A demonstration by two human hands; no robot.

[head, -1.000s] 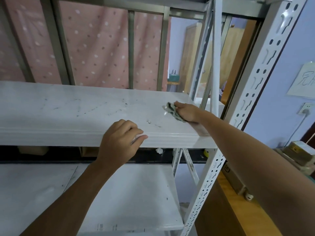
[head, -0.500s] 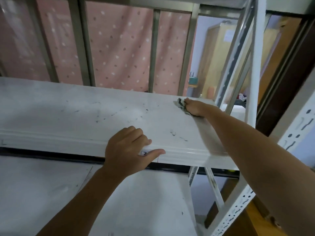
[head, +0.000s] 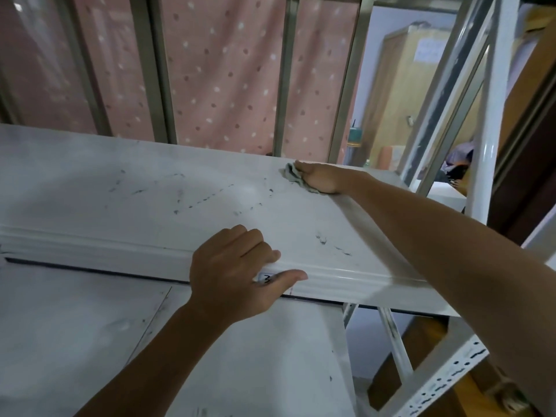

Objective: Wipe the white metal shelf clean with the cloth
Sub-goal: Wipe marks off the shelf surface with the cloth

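Nearest, a lower shelf (head: 75, 326) lies below. The left hand (head: 237, 272) grips the front edge of the white metal shelf (head: 120, 188), fingers curled on top and thumb along the lip. Dark scuff marks (head: 192, 200) cross the middle of the shelf. At its far right corner the right hand (head: 319, 179) is closed over the crumpled cloth (head: 293, 176), pressing it to the surface. A pink dotted curtain (head: 228, 70) hangs behind.

The shelf (head: 90, 182) is white painted metal, matt on top and scuffed with dark smudges; its ribbed front lip (head: 361, 281) at 5 o'clock is glossy. The cloth (head: 296, 177) at 1 o'clock is soft, crumpled grey-green fabric. At 12 o'clock hangs a matt pink dotted fabric curtain (head: 228, 70). The cabinet (head: 397, 85) at 2 o'clock looks like smooth pale wood. The slotted upright (head: 445, 378) at 4 o'clock is white painted metal.
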